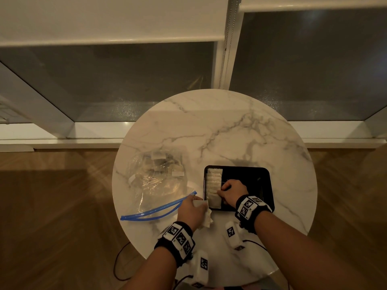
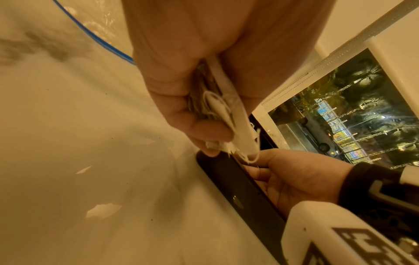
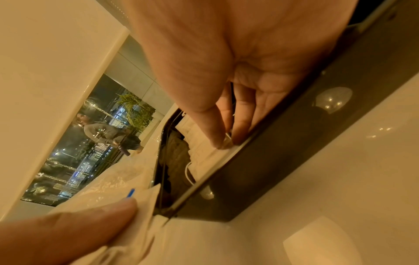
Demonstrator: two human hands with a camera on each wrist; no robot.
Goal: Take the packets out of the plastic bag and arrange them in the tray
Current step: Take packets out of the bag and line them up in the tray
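A clear plastic bag with a blue zip strip lies open on the left of the round marble table, with several white packets still inside. A black tray sits to its right, and a column of white packets lines its left side. My left hand grips a bunch of white packets just left of the tray's near corner. My right hand is inside the tray, its thumb and a finger pinching the edge of the nearest packet.
The tray's right part is bare black. Beyond the table stands a window wall with a white frame and a hanging blind chain. Wooden floor surrounds the table. Cables hang below its near edge.
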